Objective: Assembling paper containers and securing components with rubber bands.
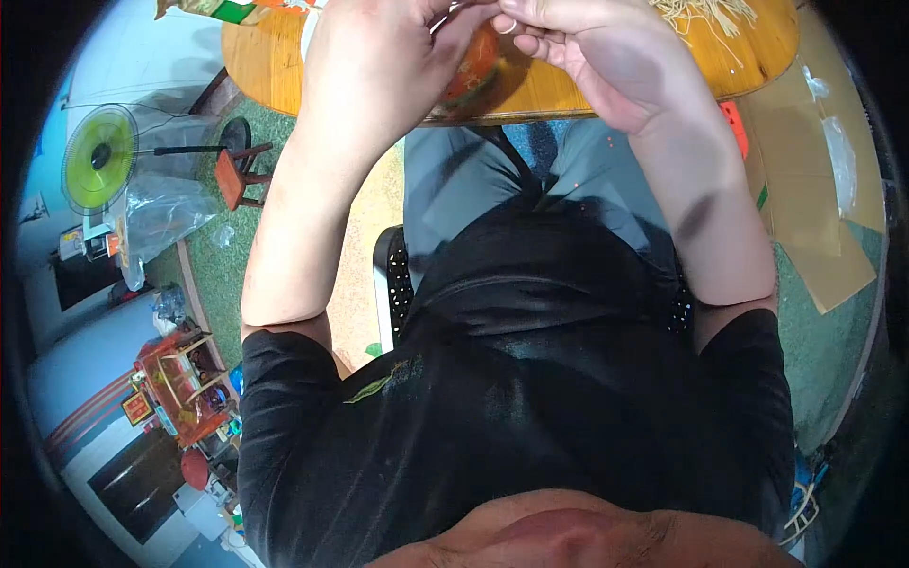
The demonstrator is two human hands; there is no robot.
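Two bare hands meet above a round wooden table (748, 57) at the top of the frame, seen from over the seated person's black shirt (530, 398) and grey trousers (454, 180). Below the table and to its right, flattened brown cardboard (814, 189) lies on green floor covering (227, 275). Well to the table's left stands an electric fan (98, 157) with a green centre, clear plastic sheeting (161, 213) bunched beside it, and a small reddish wooden stool (237, 175) sits between fan and table. The left hand (379, 66) curls over the table's near edge, fingers bent inward; the right hand (597, 57) faces it, fingertips pinched together against those of the left around something thin and pale that is too small to identify. Directly under both hands, on the table's near edge, sits an orange-and-green bowl (478, 62), partly hidden by the left hand. A loose pile of pale thin strands (705, 14) rests on the table beyond the right hand, at the frame's upper edge.
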